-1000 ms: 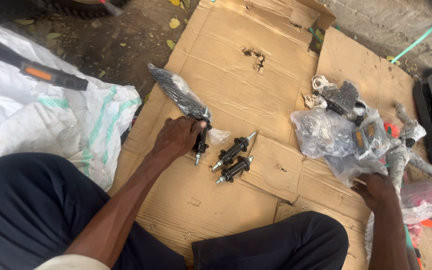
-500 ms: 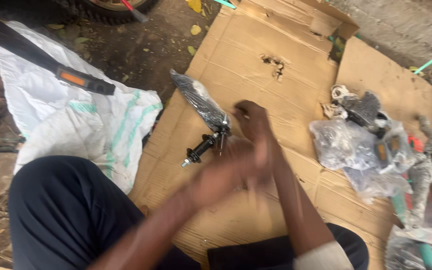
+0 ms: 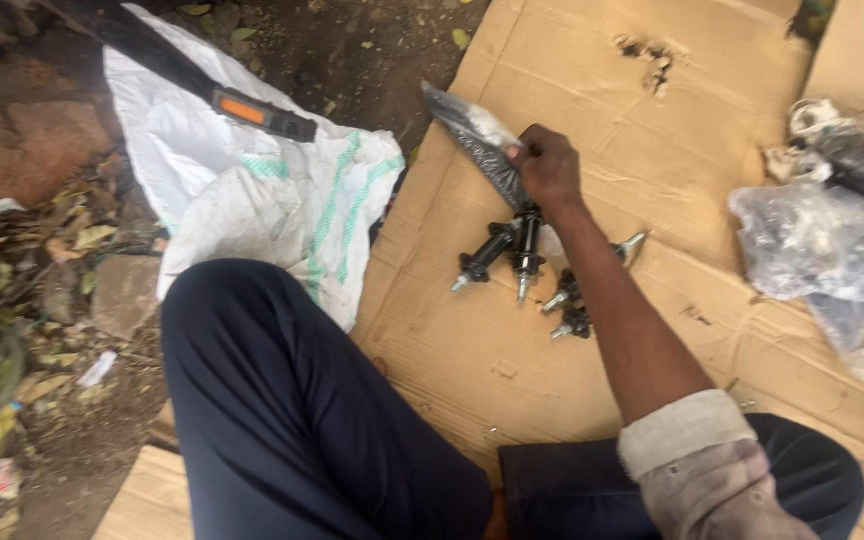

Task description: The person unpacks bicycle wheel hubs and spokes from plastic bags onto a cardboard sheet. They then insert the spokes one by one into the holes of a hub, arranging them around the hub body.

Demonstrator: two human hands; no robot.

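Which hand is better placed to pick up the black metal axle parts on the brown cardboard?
The right hand: it sits just above the black metal axle parts, gripping the dark plastic bag beside them. The left hand is out of view.

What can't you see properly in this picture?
- Left hand: nowhere in the head view.
- Right hand: its fingers curl under onto the plastic bag, so the grip is hidden.
- Two black axle parts: partly behind the forearm.
- Clear bags: contents blurred, cut off by the right edge.
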